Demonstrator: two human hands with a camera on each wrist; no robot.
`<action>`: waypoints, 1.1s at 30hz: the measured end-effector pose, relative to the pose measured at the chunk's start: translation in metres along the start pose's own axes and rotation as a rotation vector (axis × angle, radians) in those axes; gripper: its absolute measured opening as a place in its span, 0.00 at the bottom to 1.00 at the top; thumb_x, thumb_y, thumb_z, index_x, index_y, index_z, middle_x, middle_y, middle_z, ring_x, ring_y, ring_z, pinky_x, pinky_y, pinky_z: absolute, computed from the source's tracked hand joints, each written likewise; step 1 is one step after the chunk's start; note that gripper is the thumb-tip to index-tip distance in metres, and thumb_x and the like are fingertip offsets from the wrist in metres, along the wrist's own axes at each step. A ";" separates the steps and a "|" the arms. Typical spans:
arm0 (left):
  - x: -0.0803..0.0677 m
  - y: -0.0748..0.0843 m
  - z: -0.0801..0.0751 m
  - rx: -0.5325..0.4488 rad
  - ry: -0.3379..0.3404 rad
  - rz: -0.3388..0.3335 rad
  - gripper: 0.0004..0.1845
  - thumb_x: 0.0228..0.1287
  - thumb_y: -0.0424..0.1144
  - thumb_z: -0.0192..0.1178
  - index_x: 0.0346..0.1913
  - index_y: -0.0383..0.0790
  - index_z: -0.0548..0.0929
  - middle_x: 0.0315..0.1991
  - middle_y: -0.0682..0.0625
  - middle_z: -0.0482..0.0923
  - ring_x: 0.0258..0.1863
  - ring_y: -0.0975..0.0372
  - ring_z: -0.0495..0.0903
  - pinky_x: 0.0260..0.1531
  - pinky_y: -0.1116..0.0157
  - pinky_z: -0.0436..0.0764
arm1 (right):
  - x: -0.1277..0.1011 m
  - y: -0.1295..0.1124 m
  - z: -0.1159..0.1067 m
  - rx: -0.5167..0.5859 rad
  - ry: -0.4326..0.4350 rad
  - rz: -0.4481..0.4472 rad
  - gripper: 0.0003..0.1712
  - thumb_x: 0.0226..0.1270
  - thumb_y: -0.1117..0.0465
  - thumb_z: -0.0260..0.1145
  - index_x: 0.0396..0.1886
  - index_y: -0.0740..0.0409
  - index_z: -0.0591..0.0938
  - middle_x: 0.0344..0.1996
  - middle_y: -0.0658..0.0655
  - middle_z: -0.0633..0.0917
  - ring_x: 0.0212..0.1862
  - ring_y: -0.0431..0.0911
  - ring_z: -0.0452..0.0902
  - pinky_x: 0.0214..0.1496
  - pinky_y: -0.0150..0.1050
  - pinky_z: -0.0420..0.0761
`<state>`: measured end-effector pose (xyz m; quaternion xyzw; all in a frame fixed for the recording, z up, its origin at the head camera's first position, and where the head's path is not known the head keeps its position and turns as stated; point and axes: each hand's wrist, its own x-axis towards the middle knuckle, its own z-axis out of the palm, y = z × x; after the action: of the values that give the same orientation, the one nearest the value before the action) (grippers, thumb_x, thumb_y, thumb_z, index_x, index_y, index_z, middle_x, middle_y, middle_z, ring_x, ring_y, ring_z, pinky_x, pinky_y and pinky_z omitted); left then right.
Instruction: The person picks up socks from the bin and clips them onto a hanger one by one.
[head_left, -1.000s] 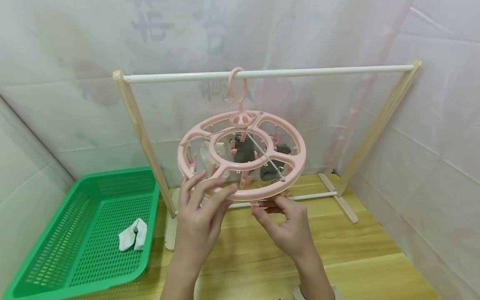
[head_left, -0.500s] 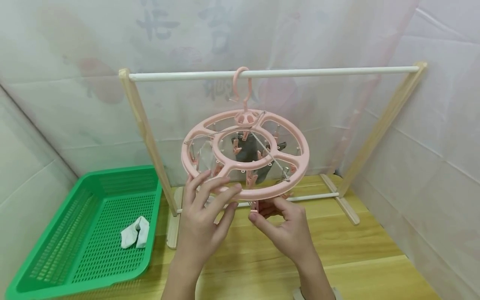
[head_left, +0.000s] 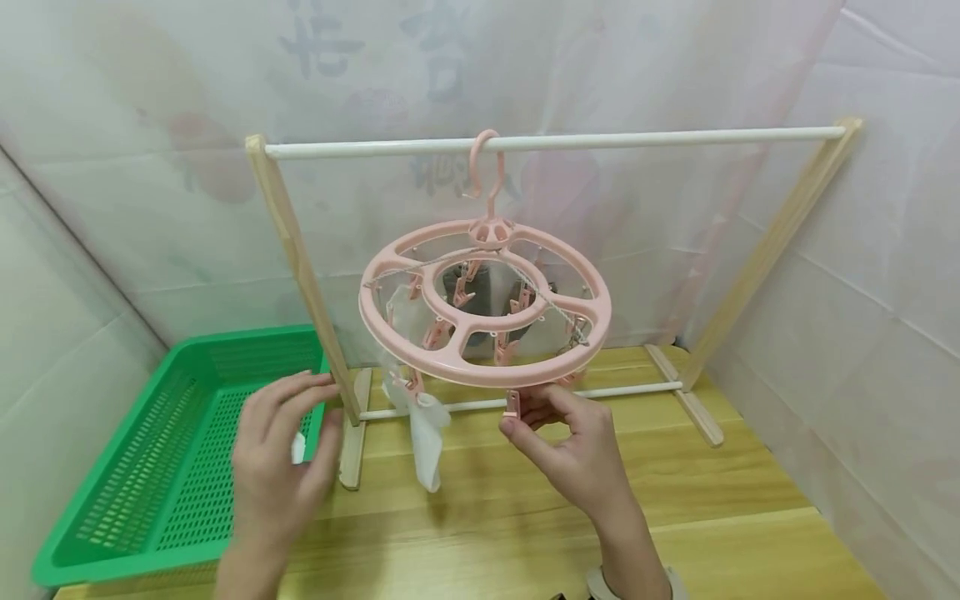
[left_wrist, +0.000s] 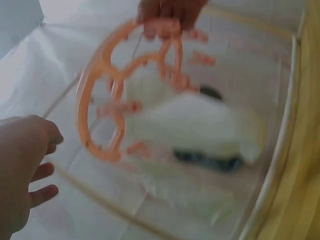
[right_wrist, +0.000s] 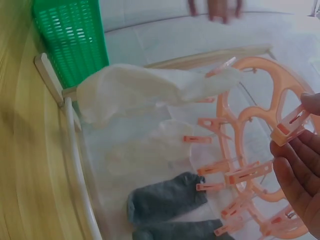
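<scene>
A pink round clip hanger (head_left: 450,367) hangs by its hook from a white rod. At its front rim my right hand (head_left: 573,442) pinches a pink clothespin (right_wrist: 289,128) between thumb and fingers. My left hand (head_left: 279,454) is apart from the hanger, over the near right side of the green basket (head_left: 97,533), fingers spread and loosely bent. Behind it a bit of white sock (head_left: 298,448) shows in the basket. Another white sock (head_left: 427,437) hangs clipped at the hanger's left front. Grey socks (right_wrist: 167,197) hang farther round; the left wrist view is blurred.
A wooden rack with a white top rod (head_left: 637,142) stands on the wood-grain table (head_left: 720,492). Its left post (head_left: 300,267) rises between basket and hanger. Pale printed cloth (head_left: 637,67) hangs behind, and a white wall is at the right.
My left hand has let go of the hanger's rim and moved left to the basket. The hanger has turned slightly, and the white sock at its left front now shows. My right hand stays at the clothespin.
</scene>
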<state>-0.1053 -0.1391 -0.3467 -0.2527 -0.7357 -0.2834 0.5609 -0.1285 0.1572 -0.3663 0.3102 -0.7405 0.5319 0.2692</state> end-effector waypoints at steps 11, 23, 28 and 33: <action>-0.040 -0.081 -0.061 0.339 -0.497 -0.257 0.28 0.50 0.27 0.74 0.57 0.42 0.82 0.52 0.39 0.79 0.49 0.41 0.75 0.37 0.42 0.77 | -0.001 0.002 -0.001 -0.004 0.004 0.023 0.14 0.59 0.67 0.75 0.44 0.52 0.85 0.31 0.47 0.87 0.34 0.40 0.85 0.35 0.34 0.85; -0.056 -0.124 -0.074 0.337 -0.956 -0.489 0.13 0.63 0.39 0.68 0.49 0.43 0.81 0.59 0.28 0.72 0.51 0.28 0.72 0.39 0.35 0.75 | -0.002 0.001 0.001 0.002 0.014 0.011 0.14 0.58 0.67 0.75 0.44 0.52 0.85 0.31 0.47 0.87 0.33 0.40 0.85 0.35 0.34 0.85; -0.063 -0.139 -0.073 0.280 -1.158 -0.557 0.16 0.66 0.44 0.66 0.53 0.41 0.80 0.61 0.18 0.66 0.55 0.22 0.68 0.42 0.32 0.75 | -0.001 0.001 0.001 0.005 0.011 0.001 0.13 0.58 0.67 0.75 0.43 0.54 0.85 0.32 0.47 0.87 0.33 0.40 0.85 0.35 0.33 0.85; -0.069 -0.147 -0.071 0.186 -1.277 -0.644 0.31 0.70 0.47 0.61 0.69 0.33 0.69 0.65 0.18 0.62 0.60 0.23 0.65 0.48 0.31 0.73 | -0.001 0.001 0.002 0.007 0.011 -0.001 0.13 0.58 0.67 0.75 0.43 0.54 0.85 0.32 0.48 0.86 0.33 0.40 0.84 0.34 0.33 0.85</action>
<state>-0.1410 -0.2970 -0.4184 -0.0910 -0.9791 -0.1678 -0.0708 -0.1290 0.1561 -0.3678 0.3085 -0.7370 0.5362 0.2723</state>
